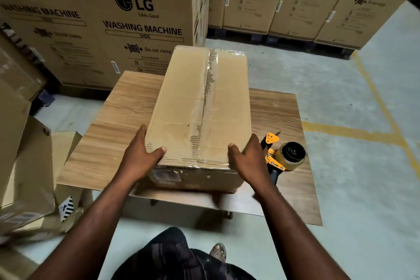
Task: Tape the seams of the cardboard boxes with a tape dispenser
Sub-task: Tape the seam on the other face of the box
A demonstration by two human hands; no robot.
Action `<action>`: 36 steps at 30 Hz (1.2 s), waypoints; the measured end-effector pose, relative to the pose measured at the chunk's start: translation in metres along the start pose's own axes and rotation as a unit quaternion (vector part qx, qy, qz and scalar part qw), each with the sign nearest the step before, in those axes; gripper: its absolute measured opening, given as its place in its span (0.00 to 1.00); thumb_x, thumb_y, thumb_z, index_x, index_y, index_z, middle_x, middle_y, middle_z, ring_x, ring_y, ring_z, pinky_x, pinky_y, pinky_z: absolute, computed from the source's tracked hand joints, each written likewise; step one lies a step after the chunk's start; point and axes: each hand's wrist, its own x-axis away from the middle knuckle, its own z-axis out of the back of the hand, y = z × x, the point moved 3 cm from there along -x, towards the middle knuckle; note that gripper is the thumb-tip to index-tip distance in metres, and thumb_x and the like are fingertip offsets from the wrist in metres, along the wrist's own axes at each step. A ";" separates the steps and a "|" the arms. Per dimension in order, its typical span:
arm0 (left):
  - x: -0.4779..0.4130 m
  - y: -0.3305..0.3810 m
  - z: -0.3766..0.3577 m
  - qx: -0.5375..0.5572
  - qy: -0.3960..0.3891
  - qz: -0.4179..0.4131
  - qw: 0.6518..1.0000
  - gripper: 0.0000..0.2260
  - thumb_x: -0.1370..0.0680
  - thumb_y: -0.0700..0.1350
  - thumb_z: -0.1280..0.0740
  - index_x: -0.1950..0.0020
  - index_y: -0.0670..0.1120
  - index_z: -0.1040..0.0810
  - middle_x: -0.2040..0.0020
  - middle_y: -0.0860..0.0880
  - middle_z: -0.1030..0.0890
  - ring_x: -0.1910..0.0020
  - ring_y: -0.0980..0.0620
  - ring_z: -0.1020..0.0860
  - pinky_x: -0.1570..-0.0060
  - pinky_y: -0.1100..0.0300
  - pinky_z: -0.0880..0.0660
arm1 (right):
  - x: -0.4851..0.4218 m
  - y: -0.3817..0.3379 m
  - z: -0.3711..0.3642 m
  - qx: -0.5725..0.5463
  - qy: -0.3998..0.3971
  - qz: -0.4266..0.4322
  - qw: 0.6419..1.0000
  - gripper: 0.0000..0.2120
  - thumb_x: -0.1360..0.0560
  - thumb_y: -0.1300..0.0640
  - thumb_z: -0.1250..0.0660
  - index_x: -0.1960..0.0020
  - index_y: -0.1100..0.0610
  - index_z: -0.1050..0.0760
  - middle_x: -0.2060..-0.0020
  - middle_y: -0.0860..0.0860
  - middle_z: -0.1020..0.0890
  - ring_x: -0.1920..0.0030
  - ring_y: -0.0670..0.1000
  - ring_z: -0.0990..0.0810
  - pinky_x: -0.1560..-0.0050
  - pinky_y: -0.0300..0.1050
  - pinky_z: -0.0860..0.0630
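Cardboard box (181, 102) between left hand (141, 154) and right hand (247, 157), fingers (142, 134) straight along its sides, thumbs on top.

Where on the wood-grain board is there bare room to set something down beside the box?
The widest free patch is the wood-grain board left of the cardboard box, out to its left edge. A narrower bare strip lies right of the box, behind the tape dispenser. The near right is crowded: the right hand and dispenser sit close.
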 end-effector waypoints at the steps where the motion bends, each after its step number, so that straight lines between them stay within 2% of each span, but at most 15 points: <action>1: -0.006 0.005 -0.001 -0.008 -0.002 -0.002 1.000 0.40 0.26 0.50 0.25 0.19 0.47 0.42 0.25 0.46 0.30 0.29 0.46 0.28 0.31 0.51 0.31 | -0.010 -0.004 0.001 -0.002 -0.004 -0.010 1.000 0.24 0.22 0.48 0.32 0.32 0.59 0.33 0.37 0.57 0.23 0.38 0.59 0.23 0.44 0.47 0.27; 4: -0.029 0.026 -0.006 -0.023 -0.005 -0.017 1.000 0.36 0.24 0.51 0.26 0.21 0.47 0.39 0.28 0.46 0.27 0.32 0.44 0.26 0.38 0.56 0.30 | -0.042 -0.016 0.000 -0.005 -0.009 -0.025 1.000 0.28 0.21 0.42 0.33 0.31 0.59 0.35 0.35 0.58 0.24 0.37 0.60 0.23 0.42 0.50 0.26; 6: -0.048 0.038 -0.008 -0.010 -0.013 -0.017 1.000 0.33 0.24 0.51 0.26 0.24 0.48 0.37 0.31 0.46 0.24 0.35 0.44 0.25 0.44 0.58 0.31 | -0.066 -0.023 0.001 -0.016 -0.011 -0.020 1.000 0.29 0.22 0.42 0.32 0.30 0.60 0.35 0.34 0.58 0.24 0.37 0.60 0.23 0.43 0.48 0.26; 9: -0.079 0.047 -0.008 0.014 -0.039 0.006 0.999 0.35 0.25 0.56 0.26 0.24 0.49 0.38 0.32 0.46 0.23 0.36 0.45 0.24 0.43 0.57 0.29 | -0.099 -0.033 0.001 -0.025 -0.015 -0.024 0.999 0.32 0.24 0.44 0.27 0.31 0.61 0.35 0.35 0.59 0.24 0.36 0.59 0.23 0.46 0.43 0.31; 13: -0.106 0.055 -0.008 0.034 -0.056 0.021 0.998 0.36 0.26 0.60 0.27 0.24 0.49 0.38 0.33 0.48 0.23 0.37 0.45 0.24 0.44 0.57 0.29 | -0.129 -0.042 0.000 -0.029 -0.012 -0.026 0.999 0.36 0.27 0.42 0.24 0.30 0.61 0.35 0.36 0.57 0.22 0.38 0.58 0.22 0.48 0.41 0.30; 17: -0.133 0.052 -0.004 0.086 -0.083 0.006 0.993 0.34 0.30 0.65 0.26 0.28 0.54 0.29 0.39 0.57 0.19 0.42 0.53 0.20 0.38 0.52 0.24 | -0.140 -0.037 0.001 -0.072 -0.034 -0.059 0.995 0.43 0.33 0.36 0.21 0.27 0.54 0.34 0.37 0.49 0.20 0.41 0.50 0.20 0.41 0.46 0.23; 18: -0.139 0.051 -0.006 0.111 -0.098 0.003 0.989 0.31 0.30 0.63 0.26 0.30 0.54 0.27 0.41 0.57 0.18 0.43 0.53 0.19 0.39 0.51 0.23 | -0.143 -0.034 0.001 -0.090 -0.034 -0.065 0.993 0.46 0.37 0.33 0.20 0.27 0.52 0.33 0.38 0.47 0.19 0.41 0.49 0.19 0.39 0.48 0.21; 20: -0.141 0.054 -0.008 0.171 -0.124 0.007 0.977 0.23 0.25 0.53 0.26 0.31 0.52 0.25 0.43 0.53 0.16 0.44 0.51 0.17 0.44 0.54 0.21 | -0.151 -0.024 -0.001 -0.112 -0.037 -0.063 0.991 0.48 0.41 0.31 0.19 0.28 0.50 0.30 0.40 0.45 0.17 0.43 0.46 0.17 0.39 0.50 0.19; 22: -0.140 0.056 -0.011 0.216 -0.135 0.015 0.967 0.19 0.22 0.46 0.28 0.32 0.51 0.26 0.45 0.52 0.16 0.47 0.52 0.17 0.51 0.59 0.21 | -0.157 -0.018 -0.003 -0.132 -0.046 -0.052 0.989 0.47 0.41 0.32 0.18 0.29 0.50 0.28 0.42 0.45 0.16 0.44 0.45 0.16 0.39 0.50 0.19; 24: -0.141 0.056 -0.013 0.236 -0.140 0.018 0.961 0.18 0.22 0.44 0.29 0.33 0.53 0.26 0.45 0.53 0.17 0.48 0.54 0.17 0.55 0.61 0.22 | -0.153 -0.022 -0.003 -0.141 -0.044 -0.048 0.988 0.43 0.39 0.35 0.17 0.30 0.51 0.26 0.42 0.46 0.15 0.44 0.45 0.15 0.40 0.50 0.19; 28: -0.147 0.051 -0.007 0.246 -0.156 0.015 0.956 0.19 0.21 0.42 0.29 0.31 0.49 0.26 0.43 0.50 0.16 0.47 0.51 0.17 0.56 0.61 0.21 | -0.140 -0.040 -0.002 -0.150 -0.044 -0.041 0.987 0.34 0.32 0.46 0.18 0.31 0.54 0.25 0.43 0.47 0.15 0.45 0.45 0.15 0.43 0.45 0.18; 32: -0.148 0.060 0.003 0.240 -0.169 0.000 0.956 0.19 0.21 0.43 0.30 0.31 0.48 0.25 0.43 0.48 0.16 0.46 0.49 0.17 0.52 0.59 0.22 | -0.131 -0.055 0.007 -0.153 -0.047 -0.041 0.986 0.25 0.28 0.52 0.21 0.34 0.54 0.25 0.47 0.45 0.15 0.50 0.40 0.16 0.53 0.34 0.19; 36: -0.138 0.087 0.015 0.231 -0.180 -0.018 0.956 0.17 0.21 0.44 0.30 0.32 0.48 0.24 0.44 0.48 0.16 0.47 0.49 0.16 0.53 0.59 0.21 | -0.123 -0.073 0.033 -0.164 -0.057 -0.030 0.984 0.23 0.26 0.55 0.22 0.34 0.58 0.23 0.45 0.51 0.14 0.48 0.45 0.15 0.49 0.38 0.17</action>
